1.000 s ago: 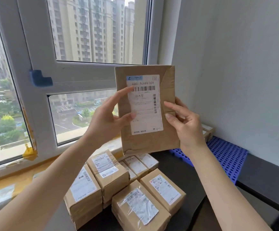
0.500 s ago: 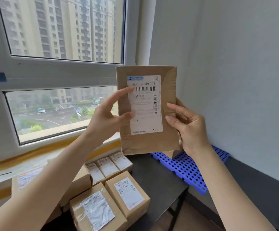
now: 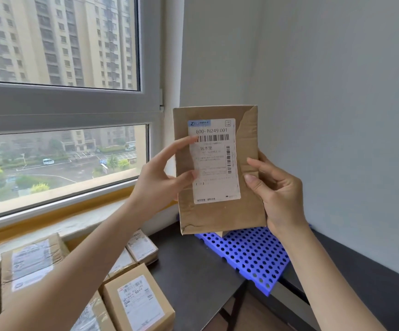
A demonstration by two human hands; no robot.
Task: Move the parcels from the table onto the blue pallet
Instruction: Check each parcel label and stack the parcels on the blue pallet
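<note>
Two bare forearms in view, no sleeves reaching wrist or forearm. Left hand (image 3: 156,185) and right hand (image 3: 278,194): no rings, watch, bracelets or gloves visible. Fingernails short and unpainted, plain on the fingers that show; slender fingers, both wrists unadorned.

Held parcel (image 3: 220,187): flat brown cardboard, upright in the air, white barcode label facing the viewer, creased tape down its right side, lower edge dented. It is above the far end of the table (image 3: 193,271), with the pallet (image 3: 253,256) just below it. Pallet: blue perforated plastic, lying flat at right. More parcels (image 3: 136,299), brown and white-labelled, lie clustered on the table at near left.
</note>
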